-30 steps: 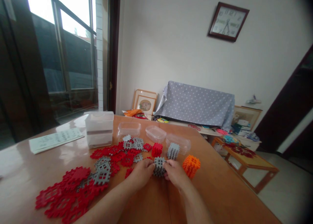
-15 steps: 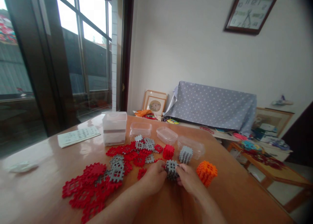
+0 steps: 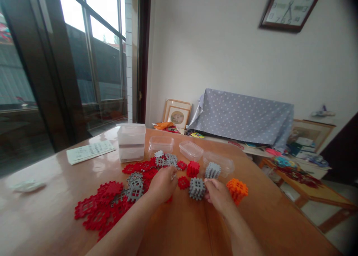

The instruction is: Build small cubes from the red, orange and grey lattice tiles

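Note:
My left hand (image 3: 163,183) is over the right side of a loose pile of red interlocking tiles (image 3: 112,190) and grey interlocking tiles (image 3: 134,192). Its fingers are curled together, and what they pinch, if anything, is hidden. A stack of grey tiles (image 3: 196,189) stands on the table between my hands. Close against its right side is my right hand (image 3: 217,192), with bent fingers slightly apart and nothing visible between them. Behind the stack are a red tile stack (image 3: 192,168) and a lighter grey stack (image 3: 213,170). An orange stack (image 3: 237,190) stands right of my right hand.
Clear plastic trays (image 3: 191,150) line the far side of the wooden table (image 3: 173,233). A translucent box (image 3: 131,142) stands behind the pile, with a paper sheet (image 3: 91,151) to its left. A crumpled wrapper (image 3: 28,186) lies at the far left.
My left hand has left the grey stack and moved left and away from me to the pile. My right hand stays beside the stack. A red tile near it now shows fully. The view tilted slightly.

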